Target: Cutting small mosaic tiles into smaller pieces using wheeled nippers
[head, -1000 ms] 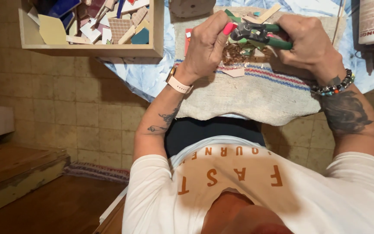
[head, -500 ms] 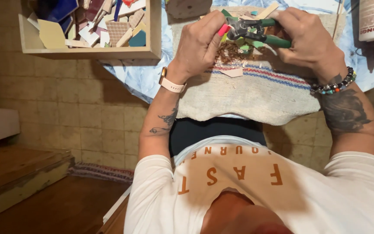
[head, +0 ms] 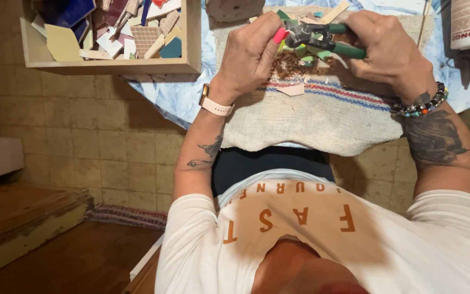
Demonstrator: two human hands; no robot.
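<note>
Right hand (head: 387, 46) in closed grip on green-handled nippers (head: 322, 39), long axis crosswise, head pointing at left hand (head: 248, 51), pinching its piece.

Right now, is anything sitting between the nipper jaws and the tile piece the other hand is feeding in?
Nothing visible. The right hand grips the green-handled nippers, and the left hand pinches the small tile piece right at the tool's head, above the striped cloth. The exact contact is hidden.

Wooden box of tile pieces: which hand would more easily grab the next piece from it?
Left, probably. The left hand is nearest the wooden box, while the right hand grips the green-handled nippers on the far side.
</note>
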